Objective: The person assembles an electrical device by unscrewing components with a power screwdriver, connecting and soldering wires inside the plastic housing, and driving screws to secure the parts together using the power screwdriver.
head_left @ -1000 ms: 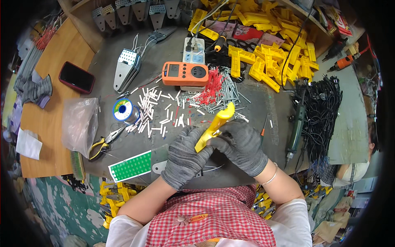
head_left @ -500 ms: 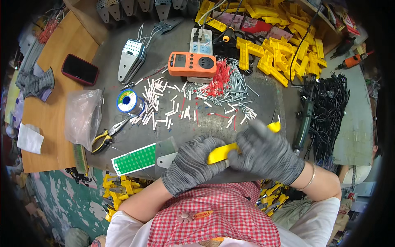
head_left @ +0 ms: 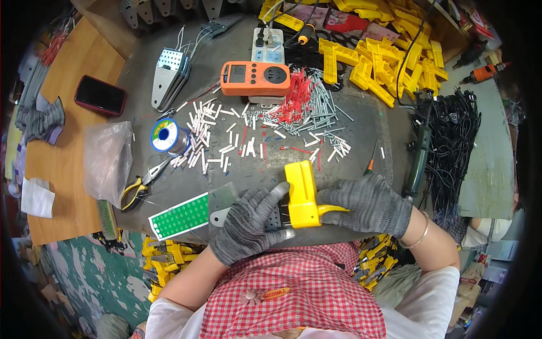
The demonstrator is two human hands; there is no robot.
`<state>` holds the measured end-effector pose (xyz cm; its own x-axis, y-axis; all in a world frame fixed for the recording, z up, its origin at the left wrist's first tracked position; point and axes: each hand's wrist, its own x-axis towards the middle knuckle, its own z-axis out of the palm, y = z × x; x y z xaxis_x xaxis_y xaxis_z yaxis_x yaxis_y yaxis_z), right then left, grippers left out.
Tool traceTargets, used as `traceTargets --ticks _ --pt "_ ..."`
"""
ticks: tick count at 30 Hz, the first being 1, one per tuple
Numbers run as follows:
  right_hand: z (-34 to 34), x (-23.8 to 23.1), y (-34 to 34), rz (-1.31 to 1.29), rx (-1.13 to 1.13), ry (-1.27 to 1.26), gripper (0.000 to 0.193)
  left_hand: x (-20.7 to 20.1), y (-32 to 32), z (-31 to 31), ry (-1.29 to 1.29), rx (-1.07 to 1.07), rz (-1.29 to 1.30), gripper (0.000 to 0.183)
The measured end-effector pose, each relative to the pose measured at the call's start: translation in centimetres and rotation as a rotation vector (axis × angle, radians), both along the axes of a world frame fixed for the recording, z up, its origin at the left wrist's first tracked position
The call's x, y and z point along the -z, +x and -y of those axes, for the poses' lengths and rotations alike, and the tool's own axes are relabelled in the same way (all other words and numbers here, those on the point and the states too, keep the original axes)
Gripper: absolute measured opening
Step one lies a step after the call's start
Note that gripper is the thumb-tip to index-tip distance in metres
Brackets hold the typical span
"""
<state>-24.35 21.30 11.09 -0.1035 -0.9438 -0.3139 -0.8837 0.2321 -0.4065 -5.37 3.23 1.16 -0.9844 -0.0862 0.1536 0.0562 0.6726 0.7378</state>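
Both my hands wear grey knit gloves. Near the bench's front edge, a yellow plastic handle (head_left: pixel 302 195) with a curved prong stands with its wide face up. A perforated grey metal plate (head_left: pixel 273 221) adjoins its left side, and the plate's rounded end shows past my wrist. My left hand (head_left: pixel 248 223) is closed over the plate, its thumb against the handle. From the right, my right hand (head_left: pixel 367 206) grips the handle's side above the prong; some of its fingertips are hidden. A thin screwdriver (head_left: pixel 370 165) lies just beyond my right hand.
White sleeves (head_left: pixel 197 133), red pieces and long screws (head_left: pixel 324 110) spread across the bench. Behind stand an orange meter (head_left: pixel 255 79) and a yellow handle pile (head_left: pixel 389 62). Left are a solder spool (head_left: pixel 169 137), pliers (head_left: pixel 141 185) and a green-patterned sheet (head_left: pixel 180 216); right, a soldering iron (head_left: pixel 418 161) and black cords (head_left: pixel 454 152).
The yellow handle has turned from lying slantwise between my hands to wide face up, showing its prong. My right hand has moved down off its far end; my left thumb has spread upward.
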Motion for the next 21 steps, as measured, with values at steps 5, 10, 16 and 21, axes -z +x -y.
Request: traceTargets --ticks 5,10,16,21 --pt "-0.2 1.6 0.4 0.02 0.016 -0.03 0.036 0.2 -0.2 0.2 0.061 0.031 -0.01 0.094" --pt "-1.1 3.4 0.7 0.037 0.042 -0.008 0.039 -0.3 -0.6 0.1 -0.02 0.065 -0.054 0.094" --pt "-2.5 6.1 0.6 -0.111 -0.103 -0.211 0.038 0.7 -0.2 -0.2 -0.13 0.074 -0.228 0.085" --pt "-9.2 4.3 -5.2 -0.599 0.886 -0.334 0.051 0.7 -0.3 -0.4 -0.112 0.044 -0.252 0.083"
